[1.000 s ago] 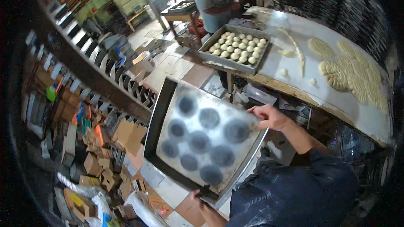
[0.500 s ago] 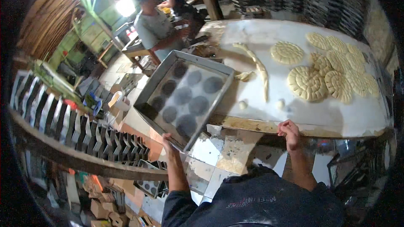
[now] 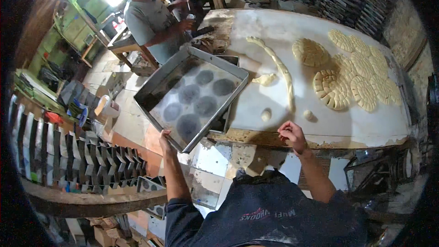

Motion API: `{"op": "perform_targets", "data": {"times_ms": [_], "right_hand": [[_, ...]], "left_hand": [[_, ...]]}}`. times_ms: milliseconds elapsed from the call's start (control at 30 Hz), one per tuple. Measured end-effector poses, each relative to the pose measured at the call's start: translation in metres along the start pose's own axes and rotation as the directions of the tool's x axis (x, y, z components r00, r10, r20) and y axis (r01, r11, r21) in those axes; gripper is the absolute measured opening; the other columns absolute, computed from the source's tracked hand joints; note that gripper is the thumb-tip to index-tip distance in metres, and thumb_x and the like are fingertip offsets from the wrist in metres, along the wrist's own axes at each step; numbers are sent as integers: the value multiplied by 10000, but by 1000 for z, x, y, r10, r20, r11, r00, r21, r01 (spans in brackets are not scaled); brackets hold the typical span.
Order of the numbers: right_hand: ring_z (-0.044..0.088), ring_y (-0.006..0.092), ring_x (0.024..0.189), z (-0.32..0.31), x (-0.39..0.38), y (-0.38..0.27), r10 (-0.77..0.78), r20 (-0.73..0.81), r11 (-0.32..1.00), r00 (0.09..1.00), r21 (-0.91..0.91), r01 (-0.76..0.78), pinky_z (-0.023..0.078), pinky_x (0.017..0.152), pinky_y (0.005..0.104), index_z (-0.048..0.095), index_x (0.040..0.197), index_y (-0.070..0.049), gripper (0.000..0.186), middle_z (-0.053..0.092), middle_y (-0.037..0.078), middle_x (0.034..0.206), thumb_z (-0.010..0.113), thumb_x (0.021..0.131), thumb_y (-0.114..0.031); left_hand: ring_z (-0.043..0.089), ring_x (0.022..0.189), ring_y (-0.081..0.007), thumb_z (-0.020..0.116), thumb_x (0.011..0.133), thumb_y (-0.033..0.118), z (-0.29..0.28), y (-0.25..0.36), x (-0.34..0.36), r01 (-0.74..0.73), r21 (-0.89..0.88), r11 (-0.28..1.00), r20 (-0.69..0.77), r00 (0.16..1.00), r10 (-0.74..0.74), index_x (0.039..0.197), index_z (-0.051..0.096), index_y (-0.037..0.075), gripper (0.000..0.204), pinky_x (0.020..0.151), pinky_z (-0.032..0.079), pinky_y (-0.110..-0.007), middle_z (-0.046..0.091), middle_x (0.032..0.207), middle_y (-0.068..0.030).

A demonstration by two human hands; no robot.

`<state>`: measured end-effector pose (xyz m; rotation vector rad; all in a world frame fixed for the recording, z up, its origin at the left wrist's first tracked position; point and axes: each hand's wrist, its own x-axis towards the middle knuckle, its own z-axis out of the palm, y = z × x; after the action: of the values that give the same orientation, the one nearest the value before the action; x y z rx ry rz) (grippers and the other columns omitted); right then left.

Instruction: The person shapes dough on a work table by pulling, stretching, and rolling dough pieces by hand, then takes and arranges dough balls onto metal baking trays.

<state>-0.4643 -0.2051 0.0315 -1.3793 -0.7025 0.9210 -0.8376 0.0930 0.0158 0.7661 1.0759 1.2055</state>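
Gripping the near edge of a floured metal tray [image 3: 194, 98], the left hand [image 3: 165, 138] tilts it onto the bench [image 3: 274, 32]; the right hand [image 3: 291, 133], fingers curled, rests at the bench's near edge.

I see a floured white worktable [image 3: 329, 114] carrying a long dough rope [image 3: 280, 71] at centre, coiled dough rounds [image 3: 352, 75] far right, two small dough balls [image 3: 265, 115] near, and a metal tray [image 3: 192, 96] resting on its left edge.
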Motion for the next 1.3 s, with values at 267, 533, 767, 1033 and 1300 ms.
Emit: {"op": "perform_targets", "data": {"times_ms": [267,533,767,1033,1300], "right_hand": [[594,126,758,-14,-8,28,165,46,944,985,-298,-145,487,725,277,572,895,-21,118,602,44,808,623,850,-117],[593,174,748,-119,31,-13,-202,-294,757,934,-652,-42,501,655,323,585,980,-30,210,612,83,875,657,799,-109],[472,398,1057,-153,83,82,-372,-135,501,919,-862,76,363,947,523,515,1136,-12,390,513,205,1121,620,846,-250],[508,362,861,-179,35,80,-429,376,484,822,-672,560,430,778,475,554,801,-19,111,546,172,837,577,744,-111],[525,342,863,-163,125,45,-497,309,288,811,-823,490,423,862,499,532,791,-8,133,535,143,846,593,717,-100]], "left_hand": [[553,588,-177,599,795,222,-39,-17,84,-225,711,666,135,973,185,653,600,17,249,599,423,-295,600,631,-76],[564,847,-256,649,855,245,-23,52,25,-343,921,-184,360,572,737,1087,612,-33,364,740,458,-360,591,922,-150],[593,971,-303,744,767,147,226,-81,-105,-759,540,365,691,647,323,1208,544,23,500,833,488,-361,580,1082,-171],[480,1204,-356,563,912,231,188,-257,-82,-671,693,265,708,703,-68,1276,532,24,420,982,423,-409,573,1253,-164],[518,921,-326,565,877,225,305,-236,-40,-781,622,51,736,606,302,1123,615,104,278,824,414,-447,604,965,-112]]}}
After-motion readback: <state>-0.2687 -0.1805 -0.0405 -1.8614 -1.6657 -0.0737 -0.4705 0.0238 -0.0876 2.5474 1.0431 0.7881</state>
